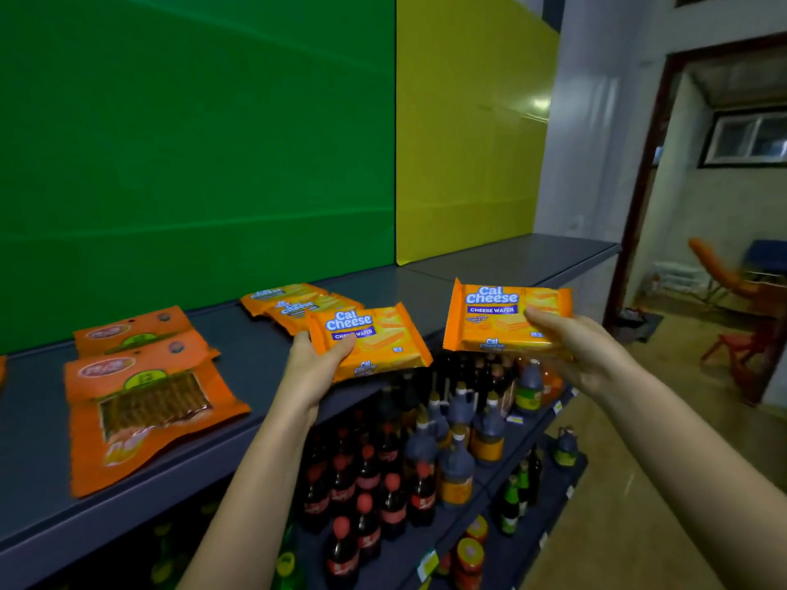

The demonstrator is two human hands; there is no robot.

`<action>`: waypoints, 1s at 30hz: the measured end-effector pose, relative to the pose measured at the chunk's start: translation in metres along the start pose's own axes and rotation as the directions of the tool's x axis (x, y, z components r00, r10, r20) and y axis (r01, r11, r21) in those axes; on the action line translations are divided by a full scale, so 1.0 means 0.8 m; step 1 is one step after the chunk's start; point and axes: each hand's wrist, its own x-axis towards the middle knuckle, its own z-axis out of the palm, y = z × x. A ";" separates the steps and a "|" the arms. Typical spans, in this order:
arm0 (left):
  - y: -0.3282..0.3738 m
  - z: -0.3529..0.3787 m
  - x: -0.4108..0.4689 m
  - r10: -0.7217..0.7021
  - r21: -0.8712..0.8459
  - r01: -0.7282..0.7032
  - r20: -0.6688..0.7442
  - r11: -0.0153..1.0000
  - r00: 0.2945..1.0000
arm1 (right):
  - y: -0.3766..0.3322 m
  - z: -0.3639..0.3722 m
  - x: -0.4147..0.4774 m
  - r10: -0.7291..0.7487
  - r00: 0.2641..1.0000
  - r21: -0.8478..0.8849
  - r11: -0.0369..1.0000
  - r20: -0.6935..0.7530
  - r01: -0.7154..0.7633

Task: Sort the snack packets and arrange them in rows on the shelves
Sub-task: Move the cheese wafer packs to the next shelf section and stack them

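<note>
Cal Cheese wafer packet (368,340) sits in the left hand (311,368), gripped at its lower left corner with the thumb across the front, over the front edge of the grey shelf (264,355). A second Cal Cheese packet (502,319) is held up just to the right, apart from the first. The right hand (583,355) grasps its right end. More wafer packets (289,304) lie overlapping on the shelf just behind the first, and orange pouches (145,402) lie further left.

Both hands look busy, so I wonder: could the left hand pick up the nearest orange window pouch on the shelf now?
Probably not yet: the left hand grips a Cal Cheese packet. The window pouch lies uncovered, so once freed, likely yes.
</note>
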 end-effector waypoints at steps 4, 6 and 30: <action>-0.006 0.007 0.024 0.020 0.120 -0.010 -0.079 0.993 0.997 | 0.006 0.014 0.065 0.026 0.996 0.039 0.999 0.080 -0.029; -0.008 0.007 0.031 0.043 0.189 -0.018 -0.130 0.982 0.991 | 0.008 0.025 0.096 0.034 0.993 0.059 0.997 0.117 -0.041; -0.014 0.056 0.056 0.359 0.864 0.423 -0.500 0.274 0.788 | 0.022 0.168 0.370 0.141 0.846 -0.208 0.978 0.514 -0.037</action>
